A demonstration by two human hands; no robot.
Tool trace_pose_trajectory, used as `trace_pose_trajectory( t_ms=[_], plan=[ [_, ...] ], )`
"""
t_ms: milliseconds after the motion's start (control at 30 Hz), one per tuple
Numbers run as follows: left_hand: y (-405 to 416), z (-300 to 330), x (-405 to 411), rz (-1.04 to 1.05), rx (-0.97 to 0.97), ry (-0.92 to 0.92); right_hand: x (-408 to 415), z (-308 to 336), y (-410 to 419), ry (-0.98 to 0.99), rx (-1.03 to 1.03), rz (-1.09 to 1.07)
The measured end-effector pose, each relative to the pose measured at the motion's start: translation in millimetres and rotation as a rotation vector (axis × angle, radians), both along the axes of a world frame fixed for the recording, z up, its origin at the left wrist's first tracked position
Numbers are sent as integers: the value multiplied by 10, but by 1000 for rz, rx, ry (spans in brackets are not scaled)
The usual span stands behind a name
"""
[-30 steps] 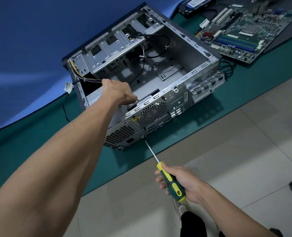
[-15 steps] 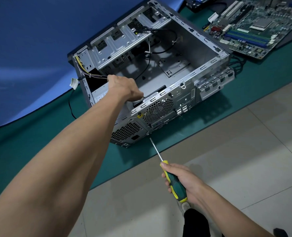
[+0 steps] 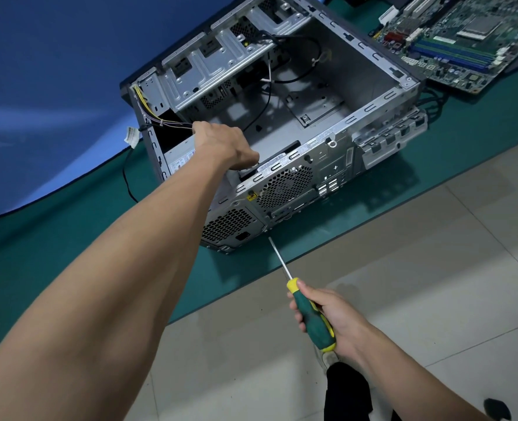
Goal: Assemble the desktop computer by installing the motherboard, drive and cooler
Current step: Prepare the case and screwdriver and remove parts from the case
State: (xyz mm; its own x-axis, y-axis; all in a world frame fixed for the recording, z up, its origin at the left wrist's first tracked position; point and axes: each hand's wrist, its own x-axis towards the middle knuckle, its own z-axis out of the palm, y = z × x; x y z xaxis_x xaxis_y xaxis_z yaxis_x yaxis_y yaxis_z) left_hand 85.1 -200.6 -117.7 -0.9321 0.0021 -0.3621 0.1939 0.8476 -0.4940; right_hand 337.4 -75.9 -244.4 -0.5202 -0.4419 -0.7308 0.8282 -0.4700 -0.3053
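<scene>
An open grey computer case point(image 3: 370, 109) lies on its side on a green mat, its rear panel toward me. My left hand point(image 3: 221, 145) reaches into it and grips the top edge of the power supply point(image 3: 178, 158) at the rear wall. My right hand point(image 3: 333, 317) holds a green and yellow screwdriver point(image 3: 311, 314). Its tip point(image 3: 270, 238) sits just below the rear panel's lower edge, beside the power supply's vent grille. The motherboard point(image 3: 464, 41) lies outside the case at the top right. Inside the case are loose black cables.
The green mat point(image 3: 69, 232) covers the table, with a blue backdrop point(image 3: 54, 71) behind. The mat's front edge runs diagonally, and tiled floor point(image 3: 434, 268) lies below it. A white-tagged cable point(image 3: 131, 136) hangs off the case's left side. My dark trouser leg point(image 3: 347, 390) is at the bottom.
The view has closed in on the case. The screwdriver tip has risen to the rear panel's lower edge. My left hand keeps its hold inside the case.
</scene>
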Motion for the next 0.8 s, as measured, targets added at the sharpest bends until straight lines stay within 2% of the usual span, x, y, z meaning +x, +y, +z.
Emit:
trace_pose_trajectory(
  t_ms=[133,333,400,500,533,633,733,800],
  plan=[
    [-4,-23,-1,3,-10,1,7,-14,23,9,5,101],
    [-3,-21,-5,10,-5,15,-3,33,-17,111,310,111],
    [-7,-28,-6,5,-3,26,-14,49,10,77,211,89],
    [-13,-37,-9,4,-3,47,-38,88,82,-24,-61,121],
    [-12,-39,-3,6,-2,50,-36,97,97,-26,-85,155],
    [3,-40,16,12,1,73,-22,129,48,43,75,251],
    [16,-31,32,27,14,95,-41,133,-24,185,358,205],
    [13,-31,43,37,28,101,-43,97,-60,214,423,137]
  ],
)
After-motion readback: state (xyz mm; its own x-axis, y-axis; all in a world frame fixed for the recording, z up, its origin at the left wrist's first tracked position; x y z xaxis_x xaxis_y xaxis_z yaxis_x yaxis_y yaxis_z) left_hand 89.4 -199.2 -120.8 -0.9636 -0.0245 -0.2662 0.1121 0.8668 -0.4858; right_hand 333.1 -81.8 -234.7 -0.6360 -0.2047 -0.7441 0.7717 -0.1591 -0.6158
